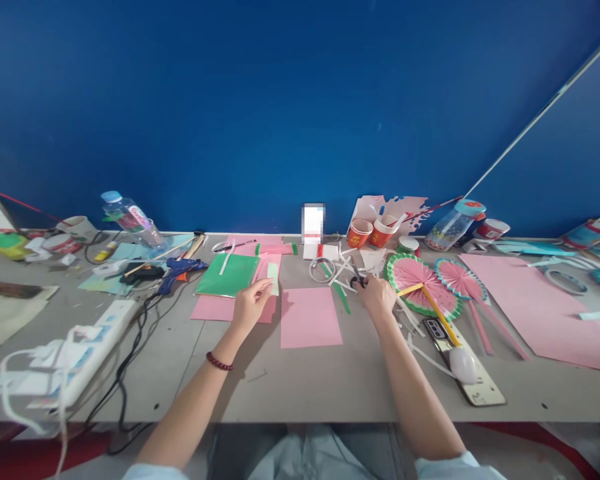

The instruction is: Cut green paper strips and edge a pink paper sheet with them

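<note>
My left hand (250, 303) pinches a small pale green strip of paper (273, 278) over a pink sheet (220, 308), beside a green sheet (227, 275). My right hand (377, 297) is closed around black-handled scissors (357, 280), resting among white and green paper scraps (341, 275). A separate pink sheet (310, 317) lies flat between the two hands. Just right of my right hand lies a round watermelon-patterned paper fan (420, 283) with a yellow stick.
A white power strip (80, 353) with cables sits front left, a blue glue gun (180, 270) and water bottle (133, 220) behind it. Red paper cups (373, 233), a second fan (459, 279), a large pink sheet (545, 307) and a phone (437, 330) lie right.
</note>
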`<control>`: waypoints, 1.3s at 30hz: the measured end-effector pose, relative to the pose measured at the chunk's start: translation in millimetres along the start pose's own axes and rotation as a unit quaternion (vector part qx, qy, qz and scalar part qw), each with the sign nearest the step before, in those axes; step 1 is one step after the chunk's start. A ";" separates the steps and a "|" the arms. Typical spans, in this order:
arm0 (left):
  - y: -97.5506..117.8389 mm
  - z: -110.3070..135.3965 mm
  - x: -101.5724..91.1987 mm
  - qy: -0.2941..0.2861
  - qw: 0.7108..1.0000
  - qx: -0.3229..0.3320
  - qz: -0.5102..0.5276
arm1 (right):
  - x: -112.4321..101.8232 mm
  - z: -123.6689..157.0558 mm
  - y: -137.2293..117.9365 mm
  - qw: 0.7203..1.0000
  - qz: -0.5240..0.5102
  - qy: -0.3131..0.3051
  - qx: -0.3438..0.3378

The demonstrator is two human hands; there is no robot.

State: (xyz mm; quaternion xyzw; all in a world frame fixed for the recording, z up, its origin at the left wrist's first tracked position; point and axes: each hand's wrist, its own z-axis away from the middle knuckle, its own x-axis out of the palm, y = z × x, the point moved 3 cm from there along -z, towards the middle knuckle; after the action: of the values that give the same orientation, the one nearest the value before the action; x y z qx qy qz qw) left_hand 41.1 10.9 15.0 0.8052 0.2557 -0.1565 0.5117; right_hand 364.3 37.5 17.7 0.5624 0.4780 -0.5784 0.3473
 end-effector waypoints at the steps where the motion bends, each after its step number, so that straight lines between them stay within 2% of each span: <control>1: -1.1 -0.5 0.5 0.003 1.000 -0.007 0.012 | 0.3 -1.0 1.4 1.000 -0.002 -0.009 0.005; 6: -10.3 -2.6 6.5 -0.005 0.997 -0.046 0.063 | 3.0 -4.7 7.9 0.998 -0.030 -0.061 0.002; 10: -15.1 -3.0 9.5 -0.017 0.992 -0.078 0.099 | -1.5 -1.9 8.9 0.997 -0.025 -0.077 -0.003; 16: -18.6 1.4 16.8 -0.093 0.948 -0.180 0.244 | -15.4 7.0 6.0 0.997 -0.003 -0.069 0.017; 19: -15.8 3.9 16.8 -0.124 0.926 -0.217 0.282 | -18.9 8.8 3.9 0.999 0.002 -0.043 0.008; 22: -7.8 6.5 16.1 -0.174 0.888 -0.270 0.329 | -20.9 10.1 2.6 1.000 0.011 0.000 -0.009; 24: -2.4 7.3 14.8 -0.175 0.865 -0.301 0.362 | -22.9 11.3 3.5 0.999 0.016 0.038 -0.011; 27: 1.2 6.5 14.5 -0.157 0.855 -0.312 0.384 | -26.4 12.7 6.8 0.995 0.007 0.098 -0.009; 30: 0.1 5.0 17.0 -0.161 0.855 -0.307 0.386 | -27.0 11.0 11.7 0.988 -0.050 0.145 0.002; 32: 0.4 3.4 17.5 -0.164 0.859 -0.310 0.374 | -25.2 8.2 13.5 0.977 -0.132 0.169 0.003; 34: 4.5 0.3 16.0 -0.160 0.868 -0.309 0.354 | -21.2 4.8 12.3 0.956 -0.245 0.160 0.003; 37: 19.1 -8.8 10.3 -0.139 0.891 -0.279 0.330 | -12.3 3.2 1.3 0.896 -0.440 0.057 0.014; 39: 32.8 -17.3 6.2 -0.118 0.909 -0.242 0.319 | -8.0 9.1 -13.2 0.827 -0.560 -0.038 0.009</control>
State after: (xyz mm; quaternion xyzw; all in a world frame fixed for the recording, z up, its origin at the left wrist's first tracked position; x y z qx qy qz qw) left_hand 64.8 16.8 43.6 0.6707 -0.0472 -0.0123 0.7401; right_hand 350.1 31.8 26.8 0.1788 0.6927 -0.6983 -0.0235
